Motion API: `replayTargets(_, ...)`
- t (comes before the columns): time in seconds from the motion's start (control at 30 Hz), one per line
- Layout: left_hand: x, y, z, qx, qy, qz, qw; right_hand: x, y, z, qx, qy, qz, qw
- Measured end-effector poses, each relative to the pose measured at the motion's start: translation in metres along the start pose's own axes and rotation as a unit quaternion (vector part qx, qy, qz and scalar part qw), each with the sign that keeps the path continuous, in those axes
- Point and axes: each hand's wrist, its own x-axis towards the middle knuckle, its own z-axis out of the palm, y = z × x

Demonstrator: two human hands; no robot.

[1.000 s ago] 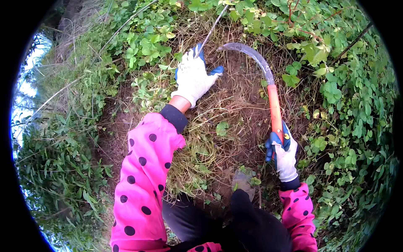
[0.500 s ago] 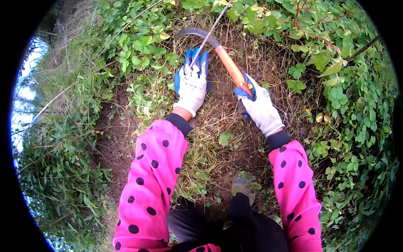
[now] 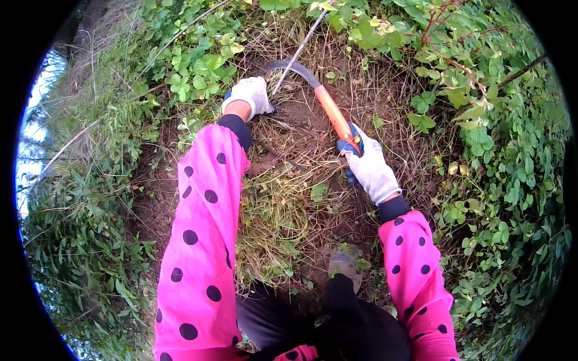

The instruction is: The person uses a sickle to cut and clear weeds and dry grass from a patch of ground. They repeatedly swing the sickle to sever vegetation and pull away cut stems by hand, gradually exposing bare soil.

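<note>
- White glove on the left hand: faint, small print on its back, too blurred to read.
- No readable words, numbers or signs elsewhere.

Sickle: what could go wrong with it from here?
The curved blade of the sickle ends close to the left hand, so a slip of the right hand could cut it. The left hand's fingers are mostly hidden, so their clearance is hard to judge. A thin stick crosses the blade in this view and might snag or deflect a stroke.
</note>
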Motion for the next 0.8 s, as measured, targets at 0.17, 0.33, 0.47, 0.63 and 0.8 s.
replayTargets(0.17,-0.025,-0.002,0.018,0.042,0.072,0.093,0.992,-0.069,0.088,0.000,0.061,0.005,0.025,0.998)
replayTargets(0.33,-0.045,-0.011,0.038,0.065,0.124,0.059,0.988,-0.157,0.089,-0.026,0.139,-0.008,0.059,0.988)
replayTargets(0.47,-0.045,-0.002,0.028,0.018,0.084,-0.017,0.996,-0.080,0.033,-0.022,0.258,0.001,0.029,0.966)
replayTargets(0.63,-0.052,-0.003,0.014,0.001,0.078,0.032,0.996,-0.039,0.042,0.004,0.110,-0.068,0.013,0.992)
replayTargets(0.8,-0.081,0.006,0.048,0.034,0.139,0.074,0.987,-0.087,0.050,-0.006,0.151,-0.063,0.066,0.984)
